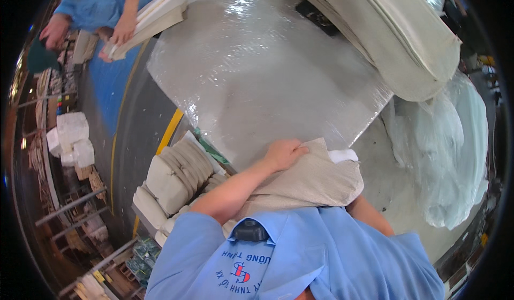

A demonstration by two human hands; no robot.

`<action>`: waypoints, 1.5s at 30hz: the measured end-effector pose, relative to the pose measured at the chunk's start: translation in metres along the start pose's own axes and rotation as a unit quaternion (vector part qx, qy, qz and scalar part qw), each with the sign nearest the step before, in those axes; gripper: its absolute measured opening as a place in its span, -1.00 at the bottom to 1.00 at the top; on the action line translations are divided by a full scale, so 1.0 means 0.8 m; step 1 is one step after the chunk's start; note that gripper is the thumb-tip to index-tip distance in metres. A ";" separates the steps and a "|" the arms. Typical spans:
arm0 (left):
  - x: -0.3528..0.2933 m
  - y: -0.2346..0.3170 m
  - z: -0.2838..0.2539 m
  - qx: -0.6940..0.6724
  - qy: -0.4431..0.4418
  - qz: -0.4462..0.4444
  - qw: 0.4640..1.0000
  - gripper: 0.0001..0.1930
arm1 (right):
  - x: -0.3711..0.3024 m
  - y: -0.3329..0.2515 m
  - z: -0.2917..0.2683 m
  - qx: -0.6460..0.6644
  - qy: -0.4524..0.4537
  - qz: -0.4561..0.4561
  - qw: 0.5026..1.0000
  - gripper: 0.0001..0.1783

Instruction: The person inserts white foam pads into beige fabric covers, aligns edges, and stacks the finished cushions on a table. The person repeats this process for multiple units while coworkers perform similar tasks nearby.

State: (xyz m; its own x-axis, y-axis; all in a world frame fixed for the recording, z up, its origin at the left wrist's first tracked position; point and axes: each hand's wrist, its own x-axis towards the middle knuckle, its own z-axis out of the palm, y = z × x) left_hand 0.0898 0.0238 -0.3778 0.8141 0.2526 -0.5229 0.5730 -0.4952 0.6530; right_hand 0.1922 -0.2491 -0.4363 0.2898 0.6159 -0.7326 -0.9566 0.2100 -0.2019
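While left hand (286, 154) grips beige fabric (305, 181), right hand's grip hidden — can't tell — lettered blue shirt (364, 252)

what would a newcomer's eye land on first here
The shiny, plastic-covered grey surface stands out first, filling the upper middle. Beside it at the upper right is a bulky beige padded piece. At lower centre, the wearer's left hand grips beige fabric with white material peeking out.
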 end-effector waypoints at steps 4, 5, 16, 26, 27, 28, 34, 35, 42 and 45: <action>-0.045 -0.046 -0.064 -0.008 -0.132 -0.022 0.991 -0.54 | -0.008 -0.001 -0.002 -0.014 -0.010 0.010 1.000 -0.63; -0.070 -0.053 -0.068 -0.024 -0.110 -0.046 0.993 -0.55 | -0.008 -0.002 -0.004 -0.020 -0.015 0.016 1.000 -0.63; -0.084 -0.077 -0.051 0.100 0.036 -0.011 0.994 -0.62 | -0.030 -0.008 0.005 -0.040 -0.039 0.016 0.998 -0.62; 0.027 0.053 0.031 0.068 0.003 0.068 0.995 -0.54 | -0.006 0.007 0.005 0.032 -0.081 -0.043 0.995 -0.54; 0.032 0.051 0.034 0.074 0.026 0.065 0.995 -0.54 | -0.002 0.005 0.003 0.048 -0.100 -0.048 0.993 -0.52; 0.030 0.043 0.038 0.083 0.050 0.053 0.994 -0.54 | -0.005 0.000 0.011 0.108 -0.151 -0.020 0.982 -0.52; 0.029 0.038 0.004 0.110 -0.043 0.084 0.989 -0.52 | 0.000 0.015 0.006 -0.047 -0.177 -0.099 0.978 -0.47; 0.013 0.023 -0.002 0.096 -0.032 0.069 0.992 -0.52 | -0.010 0.016 0.010 -0.031 -0.176 -0.083 0.980 -0.47; -0.105 -0.092 -0.037 0.126 -0.008 -0.082 0.989 -0.49 | -0.035 0.002 0.020 0.000 -0.109 0.003 0.994 -0.45; -0.104 -0.112 -0.029 0.149 0.060 -0.056 0.985 -0.53 | -0.031 0.001 0.017 -0.025 -0.102 0.022 0.994 -0.41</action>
State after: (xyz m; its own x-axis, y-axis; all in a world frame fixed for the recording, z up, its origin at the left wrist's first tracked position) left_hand -0.0271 0.0667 -0.3797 0.7635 0.4074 -0.5011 0.6207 -0.6771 0.3953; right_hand 0.1849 -0.2539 -0.4096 0.2419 0.7665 -0.5950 -0.9676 0.1445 -0.2072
